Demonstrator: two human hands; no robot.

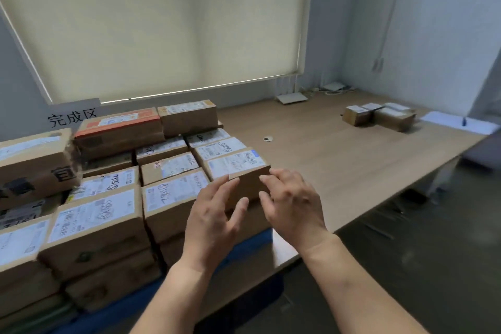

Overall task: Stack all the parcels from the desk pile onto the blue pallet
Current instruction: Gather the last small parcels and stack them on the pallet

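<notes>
The left hand (214, 214) and right hand (291, 203) hover with fingers spread, holding nothing, just short of a labelled box (238, 167); the blue pallet (257, 243) lies beneath them.

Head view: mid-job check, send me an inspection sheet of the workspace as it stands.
Surface: wooden desk, round hole near its middle.
Job's things: stacked parcels in layers on the blue pallet; a few remaining parcels at the desk's far right.
Clutter: paper sheet with pen; white flat device by the wall.
Hands: left hand and right hand open, fingers spread at the top front parcel; contact unclear.
Cables: white cables along the far wall.
Surroundings: roller blind drawn; sign behind the stack.
</notes>
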